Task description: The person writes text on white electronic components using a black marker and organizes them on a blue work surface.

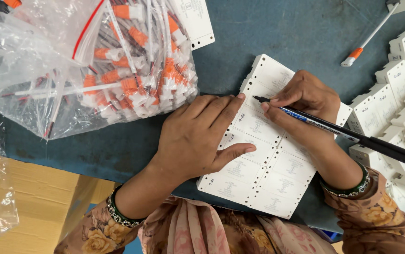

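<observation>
The right hand (pixel 306 101) is closed around a black marker pen (pixel 338 131), held as for writing, and the pen tip touches a white unit near the far end of a double row of white plastic units (pixel 259 160). The left hand (pixel 197 136) lies flat and open on the left side of this row, with fingers spread and the thumb pressing on one unit, so it holds the row in place. Small handwritten marks are visible on several units along the left column. In my judgement the step in hand is marking the units one after another; the next move calls for placing the tip on a unit without a mark while the flat hand keeps the row from sliding.

Left and far lies a clear plastic bag (pixel 70 66) full of orange and white connector cables. On the right is a heap of loose white units (pixel 400 108), and a single cable (pixel 367 40) lies far right. The surface is a dark blue-grey table (pixel 268 28); a cardboard box (pixel 33 207) stands near left. The room is not visible.
</observation>
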